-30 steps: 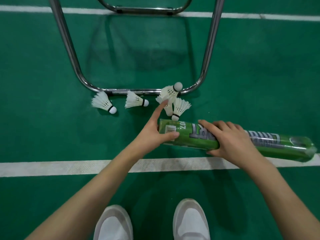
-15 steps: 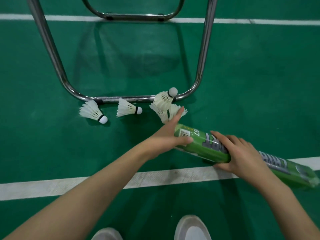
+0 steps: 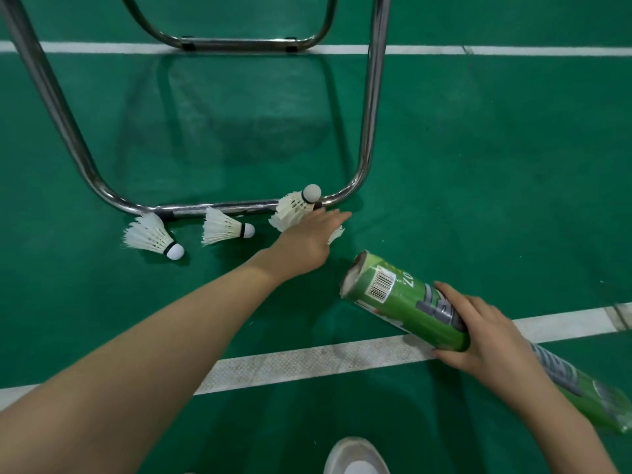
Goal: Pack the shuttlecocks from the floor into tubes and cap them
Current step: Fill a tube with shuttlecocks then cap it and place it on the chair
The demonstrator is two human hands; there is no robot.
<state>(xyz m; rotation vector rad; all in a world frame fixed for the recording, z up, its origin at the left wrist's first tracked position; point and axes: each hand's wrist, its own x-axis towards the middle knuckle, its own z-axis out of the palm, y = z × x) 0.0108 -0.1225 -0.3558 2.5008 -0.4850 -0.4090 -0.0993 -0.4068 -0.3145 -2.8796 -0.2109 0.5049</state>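
My right hand (image 3: 478,331) grips a long green shuttlecock tube (image 3: 407,302) around its middle, its open end tilted up and to the left. My left hand (image 3: 309,236) reaches over a small pile of white shuttlecocks at the chair frame; its fingers cover one shuttlecock (image 3: 337,234) whose feathers stick out on the right. Whether the fingers hold it is hidden. Another shuttlecock (image 3: 295,205) leans on the metal bar just behind the hand. Two more lie to the left, one (image 3: 225,229) in the middle and one (image 3: 152,237) furthest left.
A chrome chair frame (image 3: 371,97) stands on the green court floor, its lower bar right behind the shuttlecocks. A white court line (image 3: 307,362) runs under the tube. The toe of my white shoe (image 3: 355,458) shows at the bottom.
My left hand has left the tube's mouth and reached forward onto the shuttlecock pile. The tube's open end has swung down and to the right, away from the shuttlecocks.
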